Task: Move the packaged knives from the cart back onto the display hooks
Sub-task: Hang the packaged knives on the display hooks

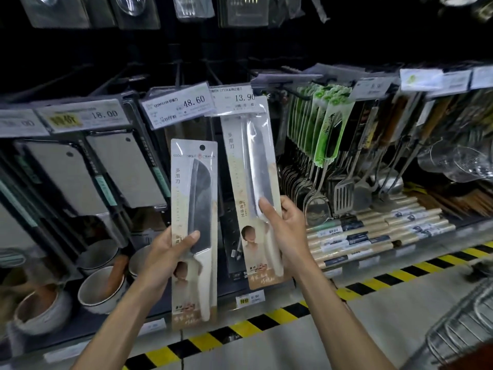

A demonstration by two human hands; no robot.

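item 1: right knife pack (pixel 250 169), centre of frame. a white-handled knife sealed on a printed card, held upright with a slight tilt. the right hand (pixel 282 228) grasped its lower half, thumb flat on the clear front and fingers wrapped behind. this low hold left the top free to be steered. the top edge sat tucked behind the 13.90 tag (pixel 234 98), where the hook (pixel 214 74) ran back into the dark. it was probably being threaded on, but the hole and the hook tip were hidden, so whether it had caught could not be told.

item 2: left knife pack (pixel 193 209), just left of the first and lower. it was the same kind of knife, held upright. the left hand (pixel 170 252) clasped it near the handle, thumb across the front. its hanging hole (pixel 202 147) showed clear of any hook, below the 48.60 tag (pixel 178 105). judged to be waiting in reserve, kept vertical and close so it could go up next.

item 3: cart (pixel 461 329), lower right corner. only wire mesh showed, and its contents were out of view.

item 4: surroundings. boxed cleavers (pixel 125 169) hung at middle left. bowls (pixel 101 289) sat at lower left. ladles and spatulas (pixel 344 193) hung at middle right. striped floor tape (pixel 266 319) ran along the bottom.
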